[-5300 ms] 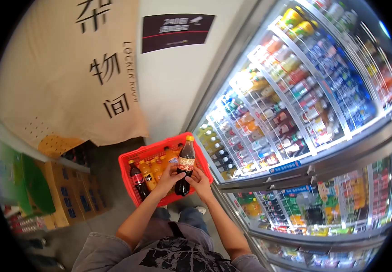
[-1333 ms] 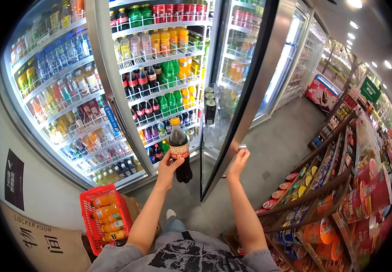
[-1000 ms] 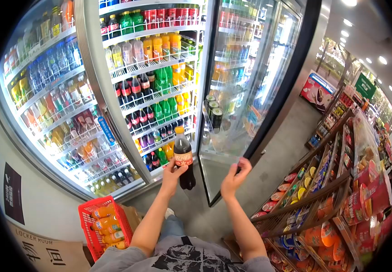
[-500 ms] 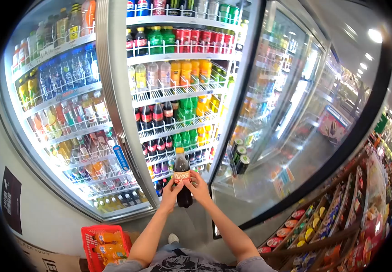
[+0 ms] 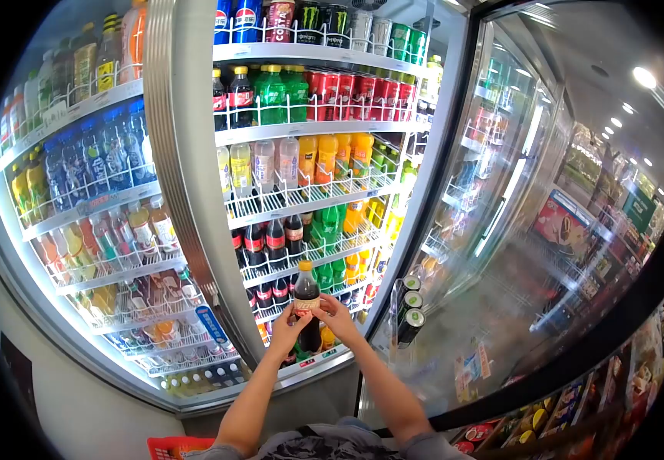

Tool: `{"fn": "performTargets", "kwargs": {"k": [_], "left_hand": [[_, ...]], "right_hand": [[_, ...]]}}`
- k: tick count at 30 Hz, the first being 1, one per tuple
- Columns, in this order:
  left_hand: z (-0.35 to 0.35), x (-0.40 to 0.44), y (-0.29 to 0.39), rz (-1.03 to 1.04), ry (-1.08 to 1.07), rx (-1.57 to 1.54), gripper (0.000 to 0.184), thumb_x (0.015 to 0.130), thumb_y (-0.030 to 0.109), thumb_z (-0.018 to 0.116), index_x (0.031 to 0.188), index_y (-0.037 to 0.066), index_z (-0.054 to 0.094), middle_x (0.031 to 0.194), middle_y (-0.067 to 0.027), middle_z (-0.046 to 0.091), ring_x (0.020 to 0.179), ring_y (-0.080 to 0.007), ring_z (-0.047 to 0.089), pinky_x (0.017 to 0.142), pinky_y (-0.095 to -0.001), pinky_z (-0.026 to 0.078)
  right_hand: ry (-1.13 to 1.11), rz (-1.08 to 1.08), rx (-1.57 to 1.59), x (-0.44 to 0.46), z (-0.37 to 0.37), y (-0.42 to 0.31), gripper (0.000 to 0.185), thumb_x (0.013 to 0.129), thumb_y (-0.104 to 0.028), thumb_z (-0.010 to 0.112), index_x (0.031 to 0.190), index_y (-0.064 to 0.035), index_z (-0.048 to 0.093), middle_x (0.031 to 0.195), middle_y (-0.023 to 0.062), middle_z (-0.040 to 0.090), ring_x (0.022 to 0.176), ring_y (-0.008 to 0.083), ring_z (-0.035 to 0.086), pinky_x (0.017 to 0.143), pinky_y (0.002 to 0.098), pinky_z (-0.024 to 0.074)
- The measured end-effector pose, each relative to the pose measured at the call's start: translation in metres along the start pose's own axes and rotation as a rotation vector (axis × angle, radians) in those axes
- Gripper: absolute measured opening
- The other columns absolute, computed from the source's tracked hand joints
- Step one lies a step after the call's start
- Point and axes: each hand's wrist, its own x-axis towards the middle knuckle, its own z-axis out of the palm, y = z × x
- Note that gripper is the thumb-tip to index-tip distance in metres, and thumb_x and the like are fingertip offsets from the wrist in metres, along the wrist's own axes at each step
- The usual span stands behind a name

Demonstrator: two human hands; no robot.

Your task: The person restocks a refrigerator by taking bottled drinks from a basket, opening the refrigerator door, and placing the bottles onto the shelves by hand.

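Observation:
A dark cola bottle [image 5: 306, 305] with a yellow cap and a pale red-and-beige label is held upright before me. My left hand [image 5: 289, 330] grips its left side near the label, and my right hand [image 5: 337, 318] holds the right side. Both sets of fingers are closed around it. Just behind the bottle, the opened fridge shows wire shelves [image 5: 313, 201] with cola bottles [image 5: 275, 239], green bottles [image 5: 327, 224] and orange drinks [image 5: 306, 159]. Red cans [image 5: 345, 95] line a higher shelf.
The open glass door [image 5: 454, 307] stands to my right, with several dark cans [image 5: 411, 326] beside its near edge. A second fridge [image 5: 109, 203] is at left. Below sits a red basket [image 5: 164, 448]. Snack racks [image 5: 562, 418] are at lower right.
My view has tilted up and moved nearer the shelves, so the basket is mostly out of frame. Both hands still hold the bottle, which now overlaps the lower shelves.

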Motion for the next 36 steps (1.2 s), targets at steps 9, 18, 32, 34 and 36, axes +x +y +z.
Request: {"fn": "performTargets", "kwargs": {"k": [9,18,32,34,36], "left_hand": [[-0.011,0.077,-0.022,0.075,-0.075,0.181,0.059,0.085,0.021,0.075,0.134,0.001,0.051,0.112,-0.0073,0.066,0.102,-0.0148,0.06,0.094,-0.0304,0.045],[0.0,0.143,0.043,0.103,-0.157,0.314,0.06,0.078,0.027,0.079,0.129,0.004,0.058,0.103,-0.0117,0.062,0.088,-0.0182,0.059,0.082,-0.0313,0.047],[0.034,0.238,0.021,0.338,0.014,0.294,0.067,0.079,0.012,0.078,0.138,0.004,0.049,0.11,-0.0086,0.06,0.089,-0.0124,0.059,0.078,-0.0257,0.051],[0.04,0.246,0.027,0.347,0.016,0.188,0.064,0.083,0.01,0.074,0.141,0.006,0.047,0.108,-0.0108,0.064,0.093,-0.0124,0.061,0.08,-0.0271,0.052],[0.037,0.25,0.034,0.327,0.011,0.238,0.062,0.086,0.01,0.072,0.141,0.005,0.045,0.112,-0.0105,0.064,0.099,-0.0135,0.061,0.084,-0.0276,0.051]], "right_hand": [[0.086,-0.003,-0.436,0.05,-0.021,0.022,0.053,0.095,-0.028,0.064,0.137,-0.0006,0.05,0.104,0.0058,0.065,0.092,0.0118,0.061,0.079,0.0272,0.0508],[0.209,0.068,-0.381,0.11,-0.038,-0.006,0.055,0.093,-0.028,0.066,0.137,-0.0006,0.049,0.108,0.0098,0.067,0.083,0.0139,0.067,0.068,0.0248,0.0527],[0.193,-0.19,-0.408,0.19,-0.077,-0.019,0.054,0.093,-0.015,0.064,0.141,-0.0033,0.044,0.127,0.0151,0.061,0.121,0.028,0.059,0.09,0.0345,0.0528],[0.183,-0.206,-0.392,0.201,-0.079,-0.021,0.054,0.093,-0.015,0.065,0.141,-0.0033,0.043,0.129,0.015,0.06,0.122,0.028,0.058,0.091,0.0346,0.0528],[0.152,-0.245,-0.417,0.215,-0.084,-0.018,0.053,0.092,-0.011,0.065,0.14,-0.0031,0.044,0.132,0.0143,0.057,0.124,0.0268,0.056,0.091,0.0333,0.0529]]}}
